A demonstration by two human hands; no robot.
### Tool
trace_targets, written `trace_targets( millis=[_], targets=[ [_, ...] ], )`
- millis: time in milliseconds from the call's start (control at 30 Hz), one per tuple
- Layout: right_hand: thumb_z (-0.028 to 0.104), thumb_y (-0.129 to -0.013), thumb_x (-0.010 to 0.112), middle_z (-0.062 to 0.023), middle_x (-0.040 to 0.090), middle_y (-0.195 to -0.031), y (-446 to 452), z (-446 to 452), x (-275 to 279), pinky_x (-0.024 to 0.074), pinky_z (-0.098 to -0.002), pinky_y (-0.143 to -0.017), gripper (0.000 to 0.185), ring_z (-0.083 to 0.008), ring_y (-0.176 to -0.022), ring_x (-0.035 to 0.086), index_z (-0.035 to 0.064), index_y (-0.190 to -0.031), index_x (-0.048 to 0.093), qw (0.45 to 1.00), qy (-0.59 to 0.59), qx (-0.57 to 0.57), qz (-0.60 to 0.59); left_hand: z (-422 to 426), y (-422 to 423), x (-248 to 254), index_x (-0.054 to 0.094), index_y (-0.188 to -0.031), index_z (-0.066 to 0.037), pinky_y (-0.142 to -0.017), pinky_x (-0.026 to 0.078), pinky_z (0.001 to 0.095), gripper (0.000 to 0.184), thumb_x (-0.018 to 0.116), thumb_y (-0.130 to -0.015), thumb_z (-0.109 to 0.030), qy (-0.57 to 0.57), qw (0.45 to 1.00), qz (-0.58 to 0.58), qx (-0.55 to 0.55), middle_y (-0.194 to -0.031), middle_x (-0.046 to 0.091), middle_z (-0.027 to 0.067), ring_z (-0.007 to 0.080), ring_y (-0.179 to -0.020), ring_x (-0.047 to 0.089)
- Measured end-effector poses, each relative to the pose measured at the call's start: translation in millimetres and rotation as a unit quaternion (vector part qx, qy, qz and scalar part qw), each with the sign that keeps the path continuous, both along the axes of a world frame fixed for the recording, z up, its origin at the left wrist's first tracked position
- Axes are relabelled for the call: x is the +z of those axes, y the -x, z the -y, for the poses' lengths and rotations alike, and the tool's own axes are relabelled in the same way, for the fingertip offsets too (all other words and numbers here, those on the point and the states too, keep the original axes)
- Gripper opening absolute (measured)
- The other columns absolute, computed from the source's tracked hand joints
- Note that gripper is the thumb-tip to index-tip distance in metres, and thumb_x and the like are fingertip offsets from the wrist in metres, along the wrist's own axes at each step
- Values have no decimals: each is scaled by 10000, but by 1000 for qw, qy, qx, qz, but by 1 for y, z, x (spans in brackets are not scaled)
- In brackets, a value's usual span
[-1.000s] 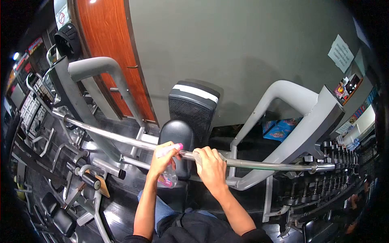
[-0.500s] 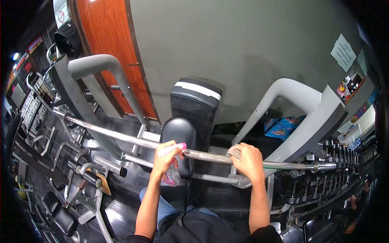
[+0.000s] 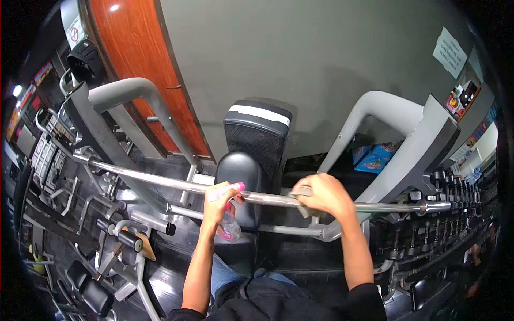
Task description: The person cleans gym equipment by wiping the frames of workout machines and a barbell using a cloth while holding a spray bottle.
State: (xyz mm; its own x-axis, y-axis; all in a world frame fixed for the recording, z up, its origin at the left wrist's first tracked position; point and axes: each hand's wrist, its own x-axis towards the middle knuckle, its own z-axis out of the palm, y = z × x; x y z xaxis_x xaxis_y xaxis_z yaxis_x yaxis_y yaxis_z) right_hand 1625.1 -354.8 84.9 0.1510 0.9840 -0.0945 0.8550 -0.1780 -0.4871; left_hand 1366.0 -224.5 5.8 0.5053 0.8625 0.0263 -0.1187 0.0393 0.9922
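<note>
A long metal barbell [image 3: 160,181] lies across the grey rack in front of me. My left hand [image 3: 216,203] is closed around a clear spray bottle [image 3: 229,229] with a pink and white head, which hangs against the near side of the bar. To the right, my right hand [image 3: 327,195] is curled over the bar, pressing a greyish cloth [image 3: 306,207] around it. Part of the cloth is hidden under the fingers. Below the bar, between my hands, is a black padded bench [image 3: 237,171].
Grey rack uprights [image 3: 412,147] rise on both sides. A black upright pad [image 3: 257,125] stands against the grey wall, beside a wooden door [image 3: 131,48]. Dumbbells [image 3: 412,241] sit on racks at right, a blue box [image 3: 377,157] behind the rack. Other gym machines [image 3: 131,241] crowd the left.
My right hand has slid left along the bar with the cloth, which now shows more below the fingers. My left hand keeps its hold on the spray bottle. The view has shifted slightly.
</note>
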Motion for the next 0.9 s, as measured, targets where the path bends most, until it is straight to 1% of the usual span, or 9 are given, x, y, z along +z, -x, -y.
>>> trace_targets(
  millis=[167,267,400,500,633,700,800,833,900],
  targets=[
    [152,-727,711,-146,718,-899,-8,71,-4,536,-415,-795,214,-355,-863,683,99,-926,766,990,-44,-134,19,-1,1,-5,662,-784,26,-380,445,254,233,664,-899,-176,10,1000,6,-17,-735,690,131,154,-574,642],
    [140,-776,726,-122,676,-942,25,75,-28,523,-442,-829,242,-332,-921,652,122,-1017,723,962,-168,-194,88,0,1,-6,659,-815,23,-375,445,248,218,642,-916,-170,6,1000,7,-14,-763,685,123,155,-621,656],
    [86,-730,777,-80,688,-979,84,37,-72,531,-414,-825,299,-295,-901,654,79,-1020,705,933,-325,-154,11,-1,3,-2,656,-815,22,-372,445,247,230,635,-922,-180,3,1000,2,-25,-766,680,126,157,-610,653],
    [54,-713,773,-9,693,-992,125,10,-95,566,-361,-798,391,-226,-907,665,159,-1087,724,924,-368,-101,-17,-5,5,-5,652,-819,23,-368,446,247,236,632,-923,-188,-7,999,1,-35,-763,673,126,157,-603,650],
    [75,-691,794,19,699,-971,116,15,-110,580,-334,-732,383,-199,-888,668,175,-1054,726,911,-400,-99,-7,-6,8,-3,647,-829,25,-361,446,254,243,638,-921,-200,2,999,-12,-43,-775,669,122,164,-594,647],
    [11,-594,811,-13,714,-951,102,31,-116,556,-354,-783,427,-229,-879,673,150,-993,751,898,-415,-143,1,-6,7,-2,644,-832,26,-357,445,256,245,639,-921,-202,1,999,-16,-43,-779,667,121,167,-593,647],
    [-57,-615,787,-76,708,-927,70,60,-139,539,-359,-790,344,-254,-888,674,93,-921,742,859,-446,-251,6,-5,7,-2,645,-839,21,-355,444,259,256,645,-922,-221,-4,999,-16,-38,-792,662,119,172,-600,650],
    [-38,-686,784,-76,699,-905,61,70,-142,537,-331,-757,236,-218,-835,679,48,-897,724,838,-438,-324,-24,-6,7,-3,645,-839,21,-355,444,259,256,645,-922,-221,-3,999,-17,-40,-792,662,119,172,-600,650],
    [58,-834,749,-36,663,-862,49,81,-170,523,-303,-626,172,-164,-730,646,56,-993,684,766,-423,-452,-174,-7,8,-6,643,-842,21,-357,446,259,261,643,-926,-226,-7,999,-18,-47,-801,660,120,174,-613,654]
  ],
)
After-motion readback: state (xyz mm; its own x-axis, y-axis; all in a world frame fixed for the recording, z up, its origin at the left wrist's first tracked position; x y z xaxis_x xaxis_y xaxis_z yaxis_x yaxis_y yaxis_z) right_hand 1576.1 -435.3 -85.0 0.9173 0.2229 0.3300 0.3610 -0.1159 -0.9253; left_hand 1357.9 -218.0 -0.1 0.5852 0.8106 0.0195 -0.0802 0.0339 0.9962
